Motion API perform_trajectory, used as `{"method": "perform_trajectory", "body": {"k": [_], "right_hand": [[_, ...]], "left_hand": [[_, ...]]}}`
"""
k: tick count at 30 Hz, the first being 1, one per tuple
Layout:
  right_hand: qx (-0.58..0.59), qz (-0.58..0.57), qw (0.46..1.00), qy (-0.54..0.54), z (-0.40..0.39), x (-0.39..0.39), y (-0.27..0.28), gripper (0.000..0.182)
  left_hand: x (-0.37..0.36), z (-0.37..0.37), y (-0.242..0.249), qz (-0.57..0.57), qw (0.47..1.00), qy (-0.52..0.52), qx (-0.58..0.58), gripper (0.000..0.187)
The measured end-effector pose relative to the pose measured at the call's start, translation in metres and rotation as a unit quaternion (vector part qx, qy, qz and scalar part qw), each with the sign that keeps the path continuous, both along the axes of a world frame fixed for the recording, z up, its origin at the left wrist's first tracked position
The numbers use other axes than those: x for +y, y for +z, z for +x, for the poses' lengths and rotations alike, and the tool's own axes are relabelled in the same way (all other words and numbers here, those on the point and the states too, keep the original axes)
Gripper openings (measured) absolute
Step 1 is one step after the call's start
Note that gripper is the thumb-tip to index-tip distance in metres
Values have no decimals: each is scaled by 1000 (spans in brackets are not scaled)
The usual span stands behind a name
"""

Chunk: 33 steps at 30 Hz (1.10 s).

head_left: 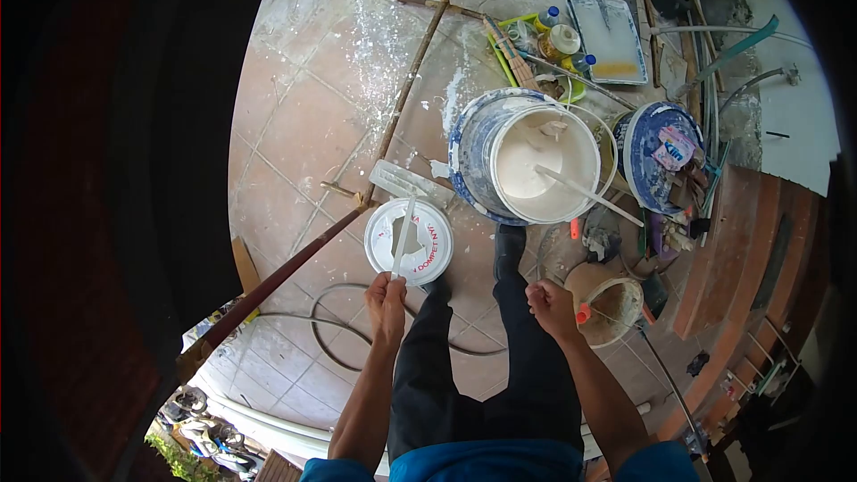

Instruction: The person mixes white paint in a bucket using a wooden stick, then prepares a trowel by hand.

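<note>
My left hand (386,305) is closed around the lower end of a narrow white strip (404,236). The strip points away from me across a round white lid (434,261) with red lettering and a grey, irregular patch in its middle. My right hand (550,307) is curled closed in front of my right leg, and I cannot make out whether anything is inside it. Beyond my feet stands a white bucket (500,161) of creamy white paint. A white stick (585,190) leans out of that paint over the bucket's right rim.
Bamboo and dark red poles (295,259) run diagonally at left. A hose (314,326) loops by my left leg. At right are a tan bucket (585,281), a blue-lidded bucket (638,161) and brick steps (723,250). Farther off lie a paint tray (610,36) and bottles (578,62).
</note>
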State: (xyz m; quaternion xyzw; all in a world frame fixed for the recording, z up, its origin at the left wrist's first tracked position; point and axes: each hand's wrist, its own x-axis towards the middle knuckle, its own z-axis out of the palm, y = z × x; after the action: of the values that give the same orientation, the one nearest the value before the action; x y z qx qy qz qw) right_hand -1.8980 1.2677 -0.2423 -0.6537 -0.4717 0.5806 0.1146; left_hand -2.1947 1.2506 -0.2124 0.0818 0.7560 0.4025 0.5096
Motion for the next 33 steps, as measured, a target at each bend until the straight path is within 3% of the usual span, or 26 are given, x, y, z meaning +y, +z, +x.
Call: {"method": "perform_trajectory", "body": {"k": [4, 8, 13, 20, 25, 29, 33], "right_hand": [[-31, 26, 996, 82, -27, -25, -132, 16], [-106, 67, 975, 183, -73, -12, -232, 13], [-115, 97, 974, 168, -139, 17, -324, 10], [-177, 156, 937, 257, -217, 42, -392, 27], [-202, 217, 910, 289, -221, 38, -433, 28], [-118, 197, 944, 237, -181, 14, -393, 19], [-142, 229, 950, 159, -138, -31, -344, 20]], "left_hand": [[-5, -1, -36, 47, 998, -1, 45, 14], [-15, -9, -58, 12, 997, 22, 73, 12], [-44, -15, -80, 49, 992, 78, 85, 9], [-63, -20, -101, 68, 983, 155, 63, 9], [-63, -16, -120, 67, 977, 188, 73, 10], [-51, -21, -122, 71, 982, 171, 45, 10], [-26, -25, -119, 100, 982, 162, -6, 13]]}}
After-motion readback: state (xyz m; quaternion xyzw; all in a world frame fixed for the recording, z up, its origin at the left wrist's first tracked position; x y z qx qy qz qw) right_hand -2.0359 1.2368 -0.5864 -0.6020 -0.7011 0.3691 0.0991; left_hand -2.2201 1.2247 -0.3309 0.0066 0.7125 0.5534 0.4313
